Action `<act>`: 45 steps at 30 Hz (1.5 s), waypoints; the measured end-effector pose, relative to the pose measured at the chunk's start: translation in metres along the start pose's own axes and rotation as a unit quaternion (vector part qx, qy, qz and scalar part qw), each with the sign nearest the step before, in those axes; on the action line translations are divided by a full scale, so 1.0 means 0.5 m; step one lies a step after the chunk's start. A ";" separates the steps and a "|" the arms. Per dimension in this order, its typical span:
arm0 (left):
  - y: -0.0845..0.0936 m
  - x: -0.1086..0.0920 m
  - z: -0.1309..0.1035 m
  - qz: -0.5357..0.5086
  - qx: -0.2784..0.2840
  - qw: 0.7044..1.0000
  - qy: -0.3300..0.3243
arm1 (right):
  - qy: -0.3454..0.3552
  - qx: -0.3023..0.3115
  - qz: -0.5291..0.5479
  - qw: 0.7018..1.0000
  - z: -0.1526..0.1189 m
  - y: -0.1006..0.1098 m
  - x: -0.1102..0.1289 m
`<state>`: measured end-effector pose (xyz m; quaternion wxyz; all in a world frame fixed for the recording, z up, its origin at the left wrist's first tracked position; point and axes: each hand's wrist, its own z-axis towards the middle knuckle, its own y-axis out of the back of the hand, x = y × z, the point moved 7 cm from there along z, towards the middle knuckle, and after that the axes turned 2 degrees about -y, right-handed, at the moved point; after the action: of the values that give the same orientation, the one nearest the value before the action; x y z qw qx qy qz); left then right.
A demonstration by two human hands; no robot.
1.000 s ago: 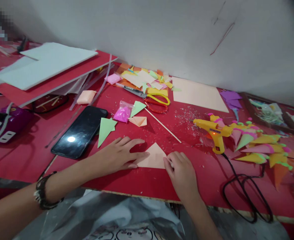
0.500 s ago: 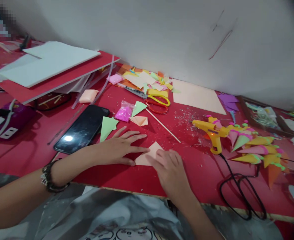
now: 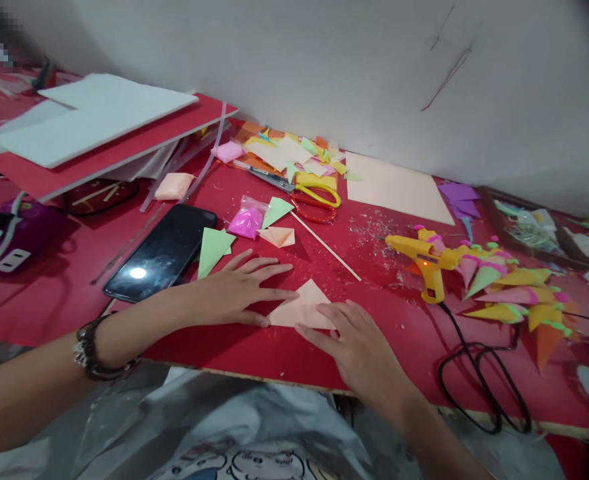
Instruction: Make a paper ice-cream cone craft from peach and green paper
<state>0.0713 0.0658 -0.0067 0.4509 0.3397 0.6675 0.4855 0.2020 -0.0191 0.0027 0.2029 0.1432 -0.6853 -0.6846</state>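
A folded peach paper triangle point(image 3: 301, 308) lies flat on the red table near its front edge. My left hand point(image 3: 239, 290) is spread on the table, its fingertips touching the paper's left side. On the right side of the paper, my right hand point(image 3: 357, 337) rests with its fingers apart. Just beyond lie folded green papers point(image 3: 214, 250), a small folded peach piece point(image 3: 278, 236), a bag of bright pink clay point(image 3: 247, 220) and a thin stick point(image 3: 327, 247).
Left of my hands is a black phone point(image 3: 161, 253). Yellow-handled scissors point(image 3: 319, 195) lie behind, near paper scraps. On the right, a yellow glue gun point(image 3: 427, 263) with a looped black cord sits beside decorated paper cones point(image 3: 484, 280).
My right hand has slid right and slightly toward the table edge, uncovering more of the peach paper. My left hand stays almost where it was.
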 end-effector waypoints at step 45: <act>0.026 -0.040 0.007 -0.031 -0.047 0.998 0.017 | -0.137 0.023 0.329 0.934 0.014 0.025 -0.086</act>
<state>0.0817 0.0532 0.0107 0.4702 0.2891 0.6617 0.5075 0.2372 0.0079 0.0116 0.3175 -0.1805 -0.7311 -0.5763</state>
